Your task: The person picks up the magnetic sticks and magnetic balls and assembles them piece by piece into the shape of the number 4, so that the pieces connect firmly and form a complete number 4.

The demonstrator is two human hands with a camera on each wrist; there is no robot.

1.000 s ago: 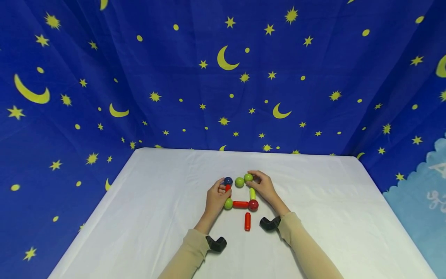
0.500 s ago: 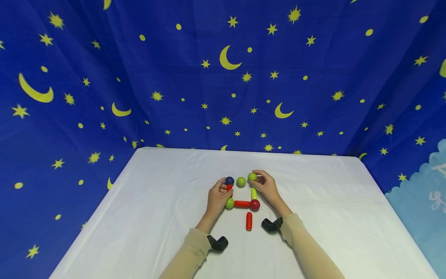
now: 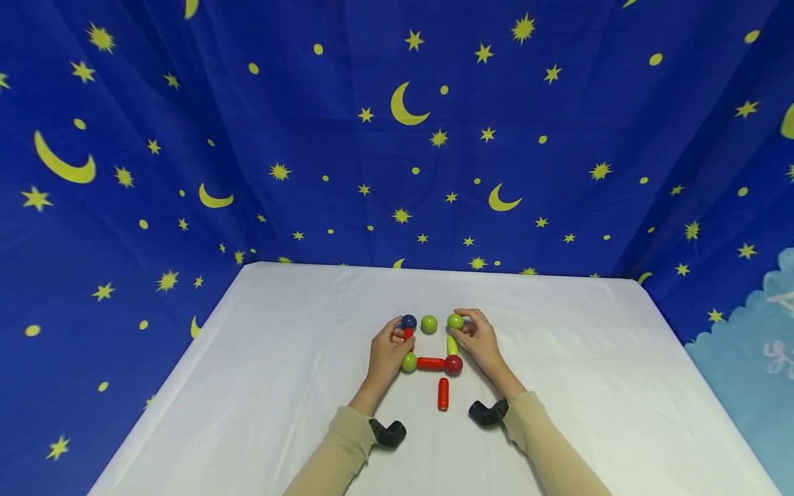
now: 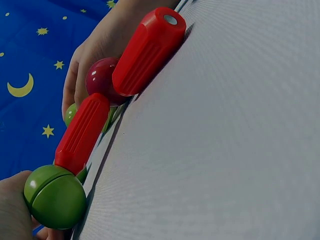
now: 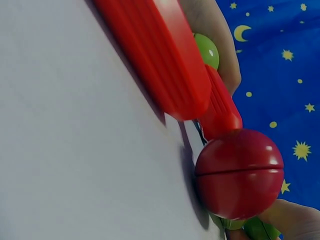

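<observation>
A magnetic ball-and-rod frame lies on the white table. My left hand (image 3: pixel 386 353) grips its left side, a red rod (image 3: pixel 408 335) between a dark blue ball (image 3: pixel 409 322) and a green ball (image 3: pixel 409 362). Another red rod (image 3: pixel 431 363) joins that green ball to a red ball (image 3: pixel 454 364). From the red ball a yellow-green rod (image 3: pixel 452 346) runs away from me. My right hand (image 3: pixel 484 344) pinches a second green ball (image 3: pixel 455 322) right at that rod's far end. In the right wrist view the red ball (image 5: pixel 240 175) partly hides these fingers.
A third green ball (image 3: pixel 429 324) sits alone between the blue ball and the pinched one. Nearer me lies a loose red rod (image 3: pixel 443 394), its metal end showing in the left wrist view. Behind the white table (image 3: pixel 298 331) hangs a blue star-patterned curtain (image 3: pixel 347 151).
My right hand has carried its green ball rightward, away from the lone green ball, then back toward me to the yellow-green rod's end. The left hand keeps its hold.
</observation>
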